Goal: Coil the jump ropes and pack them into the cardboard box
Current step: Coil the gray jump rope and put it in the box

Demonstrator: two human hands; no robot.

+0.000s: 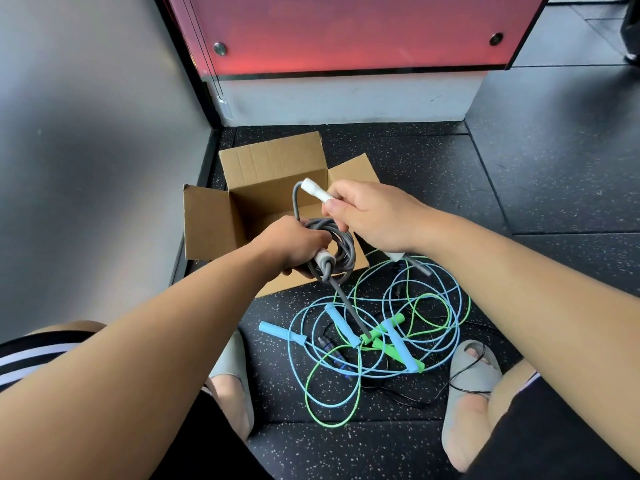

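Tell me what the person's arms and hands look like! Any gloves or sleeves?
No gloves and no sleeves in view. The left hand and the right hand are bare, as are the left forearm and the right forearm, up to the picture's edge. No watch, ring or bracelet shows.

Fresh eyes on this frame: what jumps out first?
Mid-frame, the left hand grips a coiled grey rope while the right hand holds its white handle up in front of the open box. Below them, a tangle of blue and green ropes sprawls on the dark floor.
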